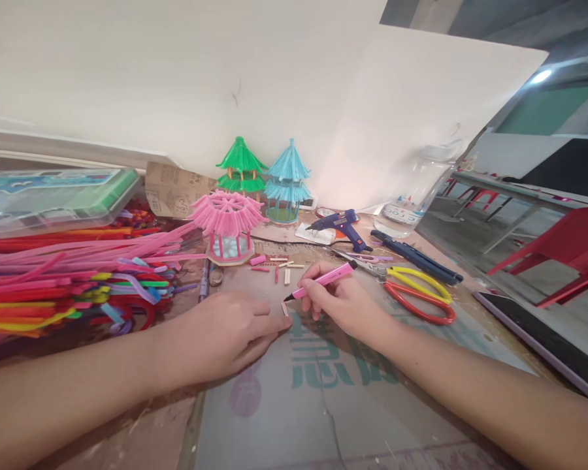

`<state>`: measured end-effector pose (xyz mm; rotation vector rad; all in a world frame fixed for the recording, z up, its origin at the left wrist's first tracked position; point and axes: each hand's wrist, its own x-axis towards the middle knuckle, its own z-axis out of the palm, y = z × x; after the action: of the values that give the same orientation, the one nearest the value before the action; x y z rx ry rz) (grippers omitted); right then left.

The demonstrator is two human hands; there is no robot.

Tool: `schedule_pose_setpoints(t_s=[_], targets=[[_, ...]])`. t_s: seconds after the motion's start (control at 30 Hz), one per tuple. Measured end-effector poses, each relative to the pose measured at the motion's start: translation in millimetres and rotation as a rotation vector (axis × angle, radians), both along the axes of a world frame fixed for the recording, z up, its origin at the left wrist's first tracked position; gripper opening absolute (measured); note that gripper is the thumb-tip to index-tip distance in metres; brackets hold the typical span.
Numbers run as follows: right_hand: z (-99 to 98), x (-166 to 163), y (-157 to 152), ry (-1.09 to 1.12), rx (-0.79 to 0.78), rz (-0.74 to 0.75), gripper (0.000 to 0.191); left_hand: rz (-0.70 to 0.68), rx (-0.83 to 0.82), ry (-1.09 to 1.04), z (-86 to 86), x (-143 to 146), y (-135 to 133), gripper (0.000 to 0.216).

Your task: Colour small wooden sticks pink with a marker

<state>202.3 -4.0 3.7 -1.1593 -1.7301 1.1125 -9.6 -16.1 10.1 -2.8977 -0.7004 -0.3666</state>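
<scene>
**A:** Head view: what are the hands doing?

**B:** Right hand [343, 303] is closed round a pink pen [323, 279], held writing-style w/ the dark nib pointing down-left at a small stick piece [285, 309]. The piece lies on the cardboard sheet [323, 398], between the two hands. Can't tell if the nib actually touches it.

**A:** Left?

**B:** Left hand [225, 336] lies flat, palm down, fingers stretched and gripping nothing. Its fingertips [280, 323] are right at the piece and seem to pin it to the sheet.

**A:** So which step is it?

**B:** Looks like marking or colouring that piece w/ the pen, as far as I can judge.

**A:** What does the next move need?

**B:** Imo the piece is tiny and light, so it needs firm pinning, short strokes and the right wrist resting on the sheet.

**A:** What's around?

**B:** More cut pieces [281, 264] just beyond the pen. A pink pavilion model [228, 225] stands behind them, w/ green [241, 166] and blue [287, 179] ones by the wall. There's a straw pile [68, 281] on the left. A glue gun [343, 227] and scissors [421, 294] are on the right.
</scene>
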Motion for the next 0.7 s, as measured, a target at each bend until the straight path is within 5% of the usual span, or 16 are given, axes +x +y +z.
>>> schedule_pose_setpoints(t_s=[0.7], targets=[[1.9, -0.3, -1.2, -0.014, -0.051, 0.019, 0.008, -0.01, 0.004, -0.008, 0.9, 0.2, 0.5, 0.029]])
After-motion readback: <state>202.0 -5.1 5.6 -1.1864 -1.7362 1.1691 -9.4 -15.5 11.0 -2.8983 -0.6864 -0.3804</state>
